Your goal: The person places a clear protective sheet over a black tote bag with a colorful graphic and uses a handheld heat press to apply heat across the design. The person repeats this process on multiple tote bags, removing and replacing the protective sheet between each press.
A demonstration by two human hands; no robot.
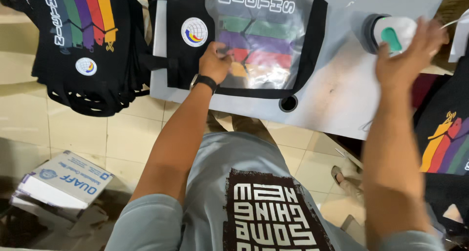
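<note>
The left hand (214,61) pinches the edge of a clear sheet (261,36) lying flat on a black bag (320,41) on the grey desk (337,99), likely to keep it in place. At 2 o'clock, the right hand (408,51) grips a small white iron (393,32). More bags (83,46) sit at 10 o'clock.

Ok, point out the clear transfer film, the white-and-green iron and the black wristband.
clear transfer film (273,46), head view, on the glossy sheet over the coloured stripes.
white-and-green iron (393,32), head view, on its white top by the green button.
black wristband (205,81), head view, on the strap at the left wrist.
</note>
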